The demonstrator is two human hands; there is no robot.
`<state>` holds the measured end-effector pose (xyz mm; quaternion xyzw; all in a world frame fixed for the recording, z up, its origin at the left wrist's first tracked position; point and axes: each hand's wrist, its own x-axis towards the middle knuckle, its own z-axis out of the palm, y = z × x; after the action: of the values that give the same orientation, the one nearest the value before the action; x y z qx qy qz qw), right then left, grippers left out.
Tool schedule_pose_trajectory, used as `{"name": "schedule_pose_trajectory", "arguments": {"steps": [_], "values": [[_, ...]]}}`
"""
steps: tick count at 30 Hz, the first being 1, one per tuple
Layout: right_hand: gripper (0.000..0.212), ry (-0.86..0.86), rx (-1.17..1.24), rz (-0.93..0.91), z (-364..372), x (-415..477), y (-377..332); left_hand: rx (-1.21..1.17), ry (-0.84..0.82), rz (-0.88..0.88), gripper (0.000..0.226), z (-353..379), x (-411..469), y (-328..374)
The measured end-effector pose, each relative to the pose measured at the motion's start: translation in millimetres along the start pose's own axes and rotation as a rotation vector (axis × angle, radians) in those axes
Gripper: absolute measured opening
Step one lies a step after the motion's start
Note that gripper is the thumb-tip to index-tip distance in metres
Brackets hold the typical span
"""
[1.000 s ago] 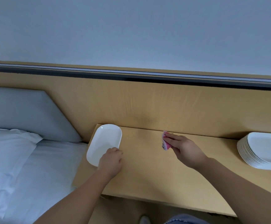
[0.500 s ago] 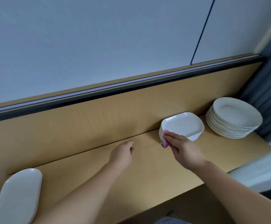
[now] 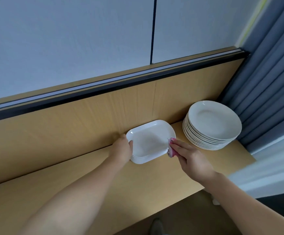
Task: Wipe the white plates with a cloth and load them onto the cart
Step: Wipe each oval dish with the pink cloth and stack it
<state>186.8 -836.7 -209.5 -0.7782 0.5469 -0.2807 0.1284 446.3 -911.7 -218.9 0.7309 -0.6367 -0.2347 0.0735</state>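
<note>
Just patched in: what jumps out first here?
The left hand grips the left rim of the rectangular white plates stacked at centre, while the right hand holds a pink cloth at their right edge. A taller stack of round white plates stands to the right, beside the grey curtain.

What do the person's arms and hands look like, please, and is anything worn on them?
Both arms are bare as far as the view shows: no sleeves reach the left forearm or the right forearm. The left hand and right hand wear no gloves, and no watch, bracelet or ring is visible.
</note>
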Motion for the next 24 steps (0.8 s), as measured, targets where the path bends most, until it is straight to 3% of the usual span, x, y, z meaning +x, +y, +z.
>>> {"name": "schedule_pose_trajectory", "arguments": {"steps": [4, 11, 17, 24], "values": [[0.043, -0.044, 0.022, -0.027, -2.4, 3.4, 18.9, -0.107, -0.012, -0.141, 0.018, 5.0, 8.5, 3.6], [0.041, -0.034, 0.042, -0.085, -9.4, 15.5, 25.4, -0.274, -0.003, -0.236, 0.004, 2.8, 5.8, 6.1], [0.044, 0.013, 0.073, -0.095, -11.2, 31.5, 23.2, -0.386, 0.069, -0.206, 0.007, -15.4, -3.1, -10.0], [0.039, 0.066, 0.101, -0.165, 3.8, 54.6, -13.9, -0.471, 0.184, -0.22, 0.01, -36.0, -43.7, -76.1]]}}
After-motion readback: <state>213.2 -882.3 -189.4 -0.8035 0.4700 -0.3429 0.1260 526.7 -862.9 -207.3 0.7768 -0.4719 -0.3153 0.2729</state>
